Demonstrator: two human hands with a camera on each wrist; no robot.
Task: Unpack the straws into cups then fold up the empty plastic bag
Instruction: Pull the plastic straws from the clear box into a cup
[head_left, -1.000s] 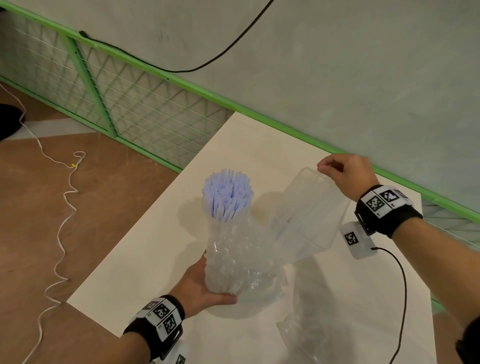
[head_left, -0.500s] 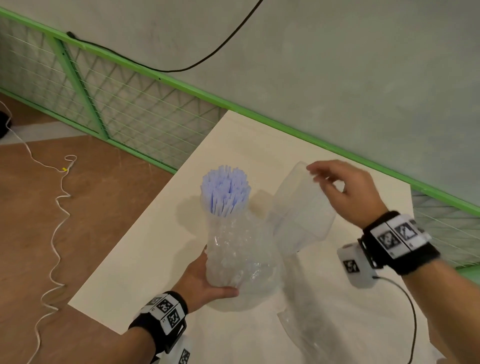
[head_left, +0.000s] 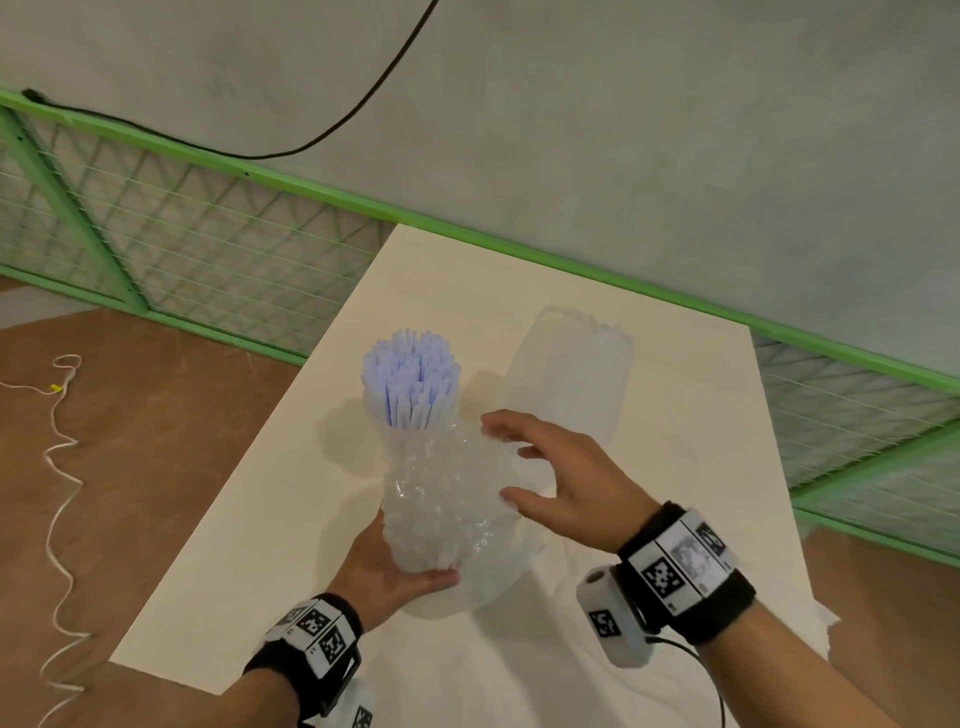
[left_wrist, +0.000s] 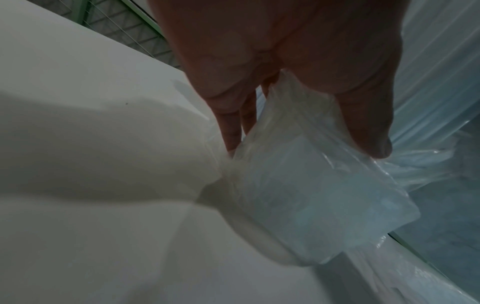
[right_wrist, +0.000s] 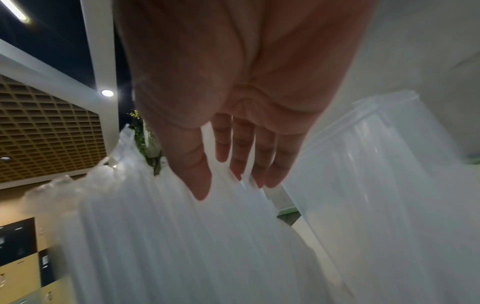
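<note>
A bundle of pale blue straws (head_left: 408, 382) stands upright on the table, its lower part wrapped in a crumpled clear plastic bag (head_left: 447, 499). My left hand (head_left: 400, 566) grips the bag's bottom, thumb in front; in the left wrist view the left hand (left_wrist: 303, 142) curls round the bag (left_wrist: 311, 195). My right hand (head_left: 498, 457) is spread with straight fingers at the bag's right side; whether it touches I cannot tell. In the right wrist view the right hand (right_wrist: 228, 185) hovers over the bag (right_wrist: 182, 236). A clear cup (head_left: 571, 374) (right_wrist: 389, 185) stands free behind.
The white table (head_left: 260, 545) has its left edge close to the straws, with brown floor and a white cord (head_left: 57, 467) beyond. More clear plastic (head_left: 753, 639) lies on the table at the near right. A green mesh fence (head_left: 208, 249) runs along the far side.
My right hand let go of the clear cup's rim and came back toward the bag, fingers spread. The cup went from tilted to standing upright. The left hand kept its grip.
</note>
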